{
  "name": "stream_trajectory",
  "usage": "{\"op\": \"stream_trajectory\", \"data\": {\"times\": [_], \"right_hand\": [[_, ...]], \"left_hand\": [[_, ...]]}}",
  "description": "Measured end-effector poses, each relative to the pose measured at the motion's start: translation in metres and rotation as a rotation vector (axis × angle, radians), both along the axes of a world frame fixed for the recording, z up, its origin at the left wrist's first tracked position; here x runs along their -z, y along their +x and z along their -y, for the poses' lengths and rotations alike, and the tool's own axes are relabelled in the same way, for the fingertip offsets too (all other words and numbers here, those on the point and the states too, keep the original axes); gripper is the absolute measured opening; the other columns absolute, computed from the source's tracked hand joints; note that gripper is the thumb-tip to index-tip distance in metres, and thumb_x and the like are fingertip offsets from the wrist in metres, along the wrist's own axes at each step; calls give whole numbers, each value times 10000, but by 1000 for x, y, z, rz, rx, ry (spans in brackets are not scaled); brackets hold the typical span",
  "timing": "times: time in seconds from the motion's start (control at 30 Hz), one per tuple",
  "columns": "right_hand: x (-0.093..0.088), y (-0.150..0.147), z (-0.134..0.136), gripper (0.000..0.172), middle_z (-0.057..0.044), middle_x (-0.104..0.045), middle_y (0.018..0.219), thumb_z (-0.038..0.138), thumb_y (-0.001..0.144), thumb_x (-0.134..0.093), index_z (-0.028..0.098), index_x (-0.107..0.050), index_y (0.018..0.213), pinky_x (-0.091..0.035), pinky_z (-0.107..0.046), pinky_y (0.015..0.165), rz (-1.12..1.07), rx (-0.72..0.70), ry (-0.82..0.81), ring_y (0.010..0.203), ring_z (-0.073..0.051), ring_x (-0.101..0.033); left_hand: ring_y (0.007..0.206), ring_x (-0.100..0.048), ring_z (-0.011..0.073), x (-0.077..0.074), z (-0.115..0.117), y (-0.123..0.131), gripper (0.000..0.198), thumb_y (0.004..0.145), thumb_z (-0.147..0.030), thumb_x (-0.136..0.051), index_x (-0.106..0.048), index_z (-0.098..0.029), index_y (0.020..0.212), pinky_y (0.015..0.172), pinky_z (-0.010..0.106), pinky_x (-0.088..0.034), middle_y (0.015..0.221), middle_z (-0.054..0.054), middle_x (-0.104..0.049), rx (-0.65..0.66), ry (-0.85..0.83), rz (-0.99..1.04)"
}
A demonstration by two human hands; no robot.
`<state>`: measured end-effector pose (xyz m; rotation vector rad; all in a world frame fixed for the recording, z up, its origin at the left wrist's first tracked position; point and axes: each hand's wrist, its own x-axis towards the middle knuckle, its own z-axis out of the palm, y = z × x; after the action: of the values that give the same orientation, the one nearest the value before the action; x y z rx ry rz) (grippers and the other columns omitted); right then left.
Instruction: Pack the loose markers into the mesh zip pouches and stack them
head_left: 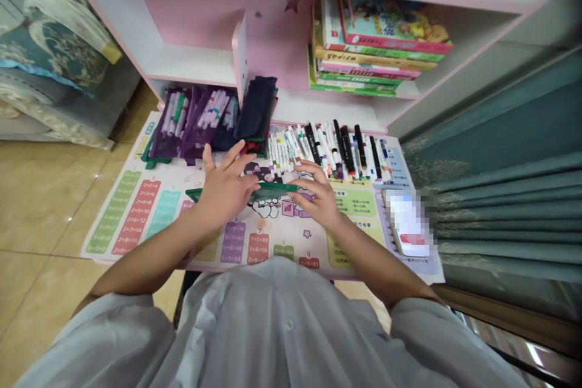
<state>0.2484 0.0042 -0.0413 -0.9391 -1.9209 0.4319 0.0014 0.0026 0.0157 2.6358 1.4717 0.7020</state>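
A green pencil pouch (273,187) is held over the desk mat, seen nearly edge-on. My left hand (227,188) lies across its left part, the thumb at the pouch's upper edge and the other fingers reaching forward. At the right end, my right hand (318,197) pinches a corner between thumb and fingers. Just beyond the right hand lies a long row of markers (327,145), mostly white with some black ones. Beyond my left hand, purple mesh pouches (200,115) with markers inside sit beside a dark blue pouch (257,109). Whether the green pouch contains anything is hidden.
A pink and white shelf (195,60) rises behind the desk, with stacked books (377,54) at its right. A phone (407,224) rests on the mat (268,242) near the right edge. Teal curtains (509,163) hang at the right.
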Motion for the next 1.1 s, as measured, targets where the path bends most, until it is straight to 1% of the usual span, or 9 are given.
{"op": "stream_trajectory", "data": {"times": [0.13,0.27,0.37,0.53,0.7,0.8,0.9,1.0,1.1], "right_hand": [[5,-3,5,119,-69,-584,1187,344,851,-689,283,-707,951,-437,-558,1079,4,1,-27,1265,-300,-499],[8,-3,7,77,-39,-603,1189,356,860,-679,298,-711,898,-417,-575,1087,17,22,-75,1293,-304,-480],[12,0,5,116,-34,-594,1226,389,830,-714,290,-711,890,-389,-594,1103,26,33,-89,1322,-319,-451],[15,6,0,131,-35,-588,1232,399,834,-707,275,-709,875,-373,-588,1113,56,-6,-67,1339,-319,-431],[14,10,-2,123,-43,-614,1194,391,854,-668,275,-703,872,-366,-608,1107,121,-55,-54,1350,-320,-423],[15,10,-2,122,-47,-620,1194,380,855,-659,267,-703,837,-362,-609,1116,135,-37,-65,1355,-322,-418],[16,11,-2,109,-46,-617,1202,347,862,-640,265,-704,829,-353,-612,1124,141,-34,-71,1370,-325,-405],[18,10,-1,105,-41,-611,1216,323,866,-620,269,-708,848,-333,-612,1135,135,-38,-77,1385,-322,-386],[18,9,-1,109,-40,-610,1221,329,867,-622,271,-711,844,-323,-595,1140,115,-42,-88,1384,-312,-385]], "left_hand": [[1400,-401,324,8,-3,2,177,855,-240,-597,-704,-242,714,1160,681,59,1273,17,-652,15,-74,-21],[1413,-376,329,5,-3,11,169,838,-232,-593,-689,-235,699,1161,674,73,1281,11,-644,8,-164,2],[1414,-368,342,3,-2,21,178,849,-234,-569,-684,-227,714,1159,669,86,1290,22,-633,-7,-204,37],[1411,-372,362,8,-4,22,195,865,-253,-559,-692,-230,725,1155,682,81,1278,34,-635,-17,-199,19],[1391,-408,361,12,-5,19,154,861,-316,-605,-691,-274,740,1161,699,32,1265,24,-651,-42,-172,43],[1416,-370,361,11,0,31,143,836,-425,-653,-682,-296,782,1181,678,4,1316,31,-626,-61,-153,101],[1454,-303,352,10,7,51,240,811,-525,-662,-652,-289,772,1204,642,-22,1363,23,-595,-57,-170,159],[1473,-266,341,11,10,67,255,812,-519,-660,-628,-278,736,1213,617,-50,1386,18,-578,-68,-192,187],[1468,-283,334,13,9,73,223,848,-454,-626,-618,-267,728,1204,626,-33,1383,23,-583,-88,-181,174]]}}
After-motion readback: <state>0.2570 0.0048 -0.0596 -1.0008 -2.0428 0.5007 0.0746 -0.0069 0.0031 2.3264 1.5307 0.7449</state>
